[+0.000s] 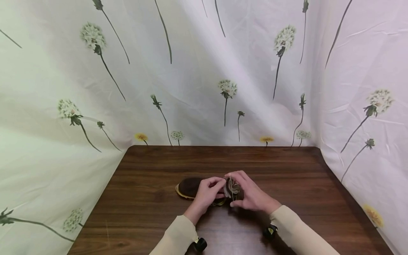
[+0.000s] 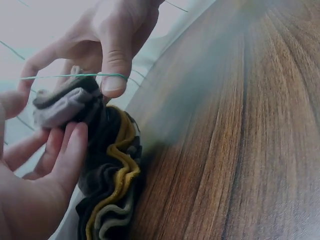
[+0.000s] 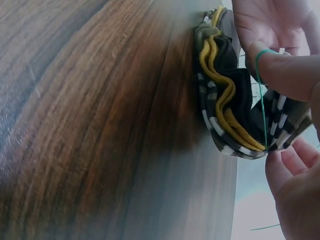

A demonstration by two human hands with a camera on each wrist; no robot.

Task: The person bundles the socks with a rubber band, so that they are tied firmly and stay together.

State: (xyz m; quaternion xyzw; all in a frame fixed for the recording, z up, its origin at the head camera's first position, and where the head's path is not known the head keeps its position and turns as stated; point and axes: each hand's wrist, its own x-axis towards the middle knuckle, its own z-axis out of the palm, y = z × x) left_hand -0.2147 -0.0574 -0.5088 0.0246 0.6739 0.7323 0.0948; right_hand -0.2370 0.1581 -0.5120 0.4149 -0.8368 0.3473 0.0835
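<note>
A bundle of folded socks [image 1: 188, 187], layered in black, mustard and grey with striped knit, lies on the table under both hands. My left hand [image 1: 208, 193] grips the bundle near its right end, where a light grey fold [image 2: 60, 111] shows between the fingers. My right hand [image 1: 253, 193] curves around the rolled right end [image 1: 234, 187]. A thin green rubber band [image 2: 65, 76] is stretched across that end, hooked over the right thumb [image 2: 114, 82]. In the right wrist view the socks' wavy mustard edge [image 3: 220, 85] is plain. The band's far side is hidden.
A brown wood-grain table [image 1: 143, 212] lies beneath. White cloth with printed dandelions [image 1: 197, 88] hangs behind the table and along both sides. Dark small cameras [image 1: 200, 244] sit at the wrists, by the cream sleeves [image 1: 176, 235].
</note>
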